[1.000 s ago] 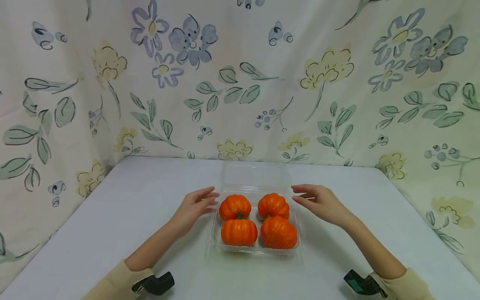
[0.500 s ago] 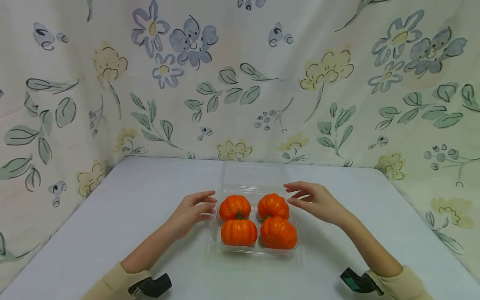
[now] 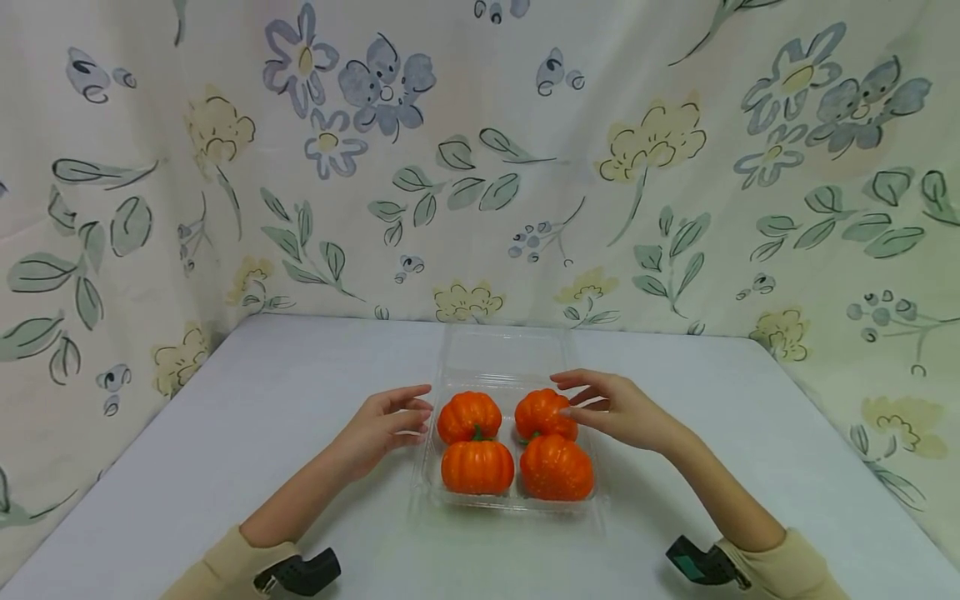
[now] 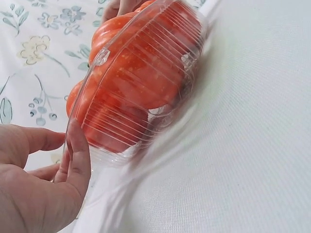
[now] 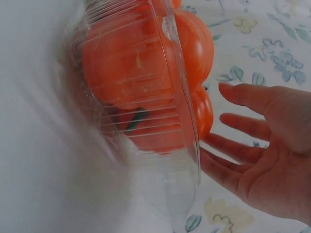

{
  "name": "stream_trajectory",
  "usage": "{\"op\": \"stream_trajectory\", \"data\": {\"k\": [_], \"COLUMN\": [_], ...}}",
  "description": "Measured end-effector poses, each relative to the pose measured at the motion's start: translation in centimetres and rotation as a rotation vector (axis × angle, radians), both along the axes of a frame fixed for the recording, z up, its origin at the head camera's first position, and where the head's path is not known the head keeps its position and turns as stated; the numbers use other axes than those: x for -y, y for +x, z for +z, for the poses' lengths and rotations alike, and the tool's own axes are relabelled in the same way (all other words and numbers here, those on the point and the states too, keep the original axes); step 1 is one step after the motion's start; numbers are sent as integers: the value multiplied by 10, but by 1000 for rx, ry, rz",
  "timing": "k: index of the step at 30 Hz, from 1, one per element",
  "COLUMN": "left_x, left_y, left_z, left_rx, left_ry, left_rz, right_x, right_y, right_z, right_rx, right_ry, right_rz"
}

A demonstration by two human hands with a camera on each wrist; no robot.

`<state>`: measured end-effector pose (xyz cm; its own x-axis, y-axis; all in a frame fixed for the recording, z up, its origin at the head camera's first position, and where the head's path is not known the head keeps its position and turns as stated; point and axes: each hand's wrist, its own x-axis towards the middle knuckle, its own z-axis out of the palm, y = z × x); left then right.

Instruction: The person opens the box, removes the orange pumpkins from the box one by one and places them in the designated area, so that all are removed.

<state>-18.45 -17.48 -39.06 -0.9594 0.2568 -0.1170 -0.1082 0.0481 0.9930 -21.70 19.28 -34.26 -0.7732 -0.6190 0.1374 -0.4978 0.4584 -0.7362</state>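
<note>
Several small orange pumpkins (image 3: 477, 467) with green stems sit in two rows inside a clear plastic clamshell container (image 3: 517, 500). Its transparent lid (image 3: 510, 350) lies folded back behind it. At the container's left side, my left hand (image 3: 386, 429) pinches the rim between thumb and fingers, as the left wrist view shows. My right hand (image 3: 622, 408) hovers over the right edge, fingers loosely extended and partly in front of the back-right pumpkin (image 3: 536, 410). In the right wrist view, the right hand's fingers spread near the pumpkins without gripping one; whether the lower fingers touch the rim, I cannot tell.
The container stands on a white table (image 3: 300, 367). A floral cloth (image 3: 480, 233) hangs behind the table and along both sides. Black devices are strapped at the left (image 3: 300, 572) and right (image 3: 705, 561) wrists.
My right hand has moved left, from beside the container to over its back-right pumpkin. The left hand has shifted only slightly, and the pumpkins have stayed in place.
</note>
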Motion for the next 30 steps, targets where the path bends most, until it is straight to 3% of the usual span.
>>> {"op": "stream_trajectory", "data": {"k": [13,30], "left_x": [1,0], "left_y": [0,1], "left_z": [0,1], "left_rx": [-3,-2], "left_ry": [5,5], "left_rz": [-8,-7], "right_x": [12,23], "right_y": [-5,-13], "right_z": [0,9], "right_rx": [20,60], "right_ry": [83,181], "right_rz": [81,116]}}
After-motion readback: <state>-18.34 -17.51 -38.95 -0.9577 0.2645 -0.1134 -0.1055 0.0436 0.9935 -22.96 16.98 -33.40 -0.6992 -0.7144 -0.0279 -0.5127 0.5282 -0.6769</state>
